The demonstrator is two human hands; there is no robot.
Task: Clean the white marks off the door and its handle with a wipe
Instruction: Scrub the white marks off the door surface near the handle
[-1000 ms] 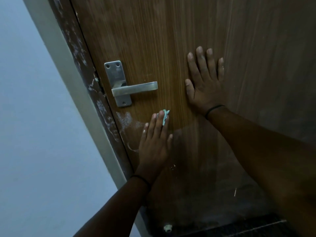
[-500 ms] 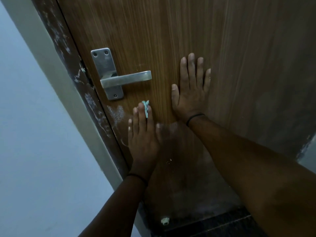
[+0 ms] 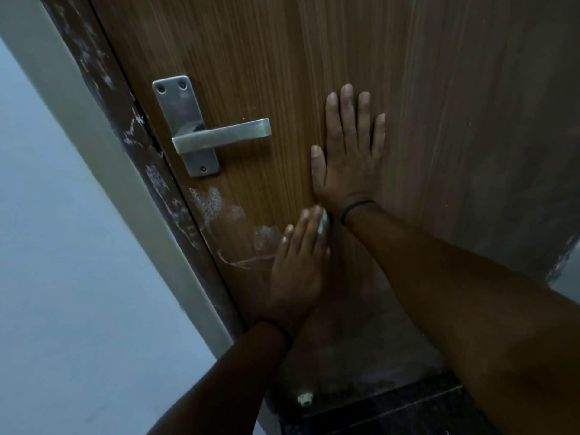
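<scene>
Pressing flat against the wooden door, the left hand is pinning a pale wipe under straight fingers, just below the right hand's wrist and to the right of the white marks (these are smeared below the metal handle, near the door's left edge). The right hand is lying open on the door, fingers spread and holding nothing, right of the handle.
</scene>
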